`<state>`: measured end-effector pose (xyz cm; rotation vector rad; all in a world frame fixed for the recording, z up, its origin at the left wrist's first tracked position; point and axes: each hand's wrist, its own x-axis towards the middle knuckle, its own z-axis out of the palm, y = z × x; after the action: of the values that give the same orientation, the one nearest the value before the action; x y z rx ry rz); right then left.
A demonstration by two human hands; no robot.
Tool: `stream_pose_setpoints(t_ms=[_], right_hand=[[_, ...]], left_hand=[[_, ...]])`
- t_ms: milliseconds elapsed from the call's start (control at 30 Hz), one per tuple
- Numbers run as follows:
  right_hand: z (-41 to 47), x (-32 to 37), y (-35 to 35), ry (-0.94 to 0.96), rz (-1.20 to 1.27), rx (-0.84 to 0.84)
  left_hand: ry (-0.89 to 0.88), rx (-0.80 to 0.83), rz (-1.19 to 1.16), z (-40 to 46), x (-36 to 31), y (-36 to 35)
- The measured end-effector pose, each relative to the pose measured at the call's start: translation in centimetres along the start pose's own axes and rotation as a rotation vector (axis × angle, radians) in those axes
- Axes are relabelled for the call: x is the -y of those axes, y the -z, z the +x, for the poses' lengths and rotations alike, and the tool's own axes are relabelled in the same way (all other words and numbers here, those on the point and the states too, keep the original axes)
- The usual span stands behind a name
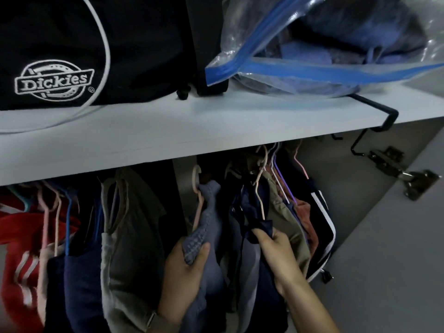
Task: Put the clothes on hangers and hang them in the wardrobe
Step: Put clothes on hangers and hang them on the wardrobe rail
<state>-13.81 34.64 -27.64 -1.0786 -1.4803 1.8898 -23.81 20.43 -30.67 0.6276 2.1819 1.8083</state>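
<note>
head view, garment: a grey-blue garment [209, 219] hangs on a pale hanger [197, 179] inside the wardrobe, under the white shelf [144, 138], between an olive-grey piece [134, 231] on its left and a dark navy piece [254, 212] on its right.
head view, left hand: the left hand [185, 267] grips the grey-blue garment at its lower shoulder part, thumb over the cloth, fingers curled behind it.
head view, right hand: the right hand [276, 246] pinches a fold of the dark navy piece just beside it, fingers closed around the cloth.
position to the hands: the garment goes up from the left hand to the hanger hook; the rail itself is hidden by the shelf.
handling: i judge the cloth soft, light and limp, so it will sag and can slide off the hanger; better to hold it near the hanger shoulder, not at the loose hem.
crowding: the neighbours are touching it on both sides, so it may snag.
</note>
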Motion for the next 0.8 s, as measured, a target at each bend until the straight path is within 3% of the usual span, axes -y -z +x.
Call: stream_pose_setpoints(t_ms=[167,367,800], right_hand=[[-2.5,-1.2,0.9,0.026,-0.015,-0.026],[-7.7,-3.8,3.4,0.046,-0.036,-0.088],[-22.5,-11.0,10.5,0.046,-0.248,-0.562]], left_hand=[[0.054,0.107,-0.156,-2.7,1.0,-0.1],[0.030,0.297,-0.111,-6.1,1.8,-0.4],[0.061,0.861,-0.202,-16.0,0.8,-3.6]])
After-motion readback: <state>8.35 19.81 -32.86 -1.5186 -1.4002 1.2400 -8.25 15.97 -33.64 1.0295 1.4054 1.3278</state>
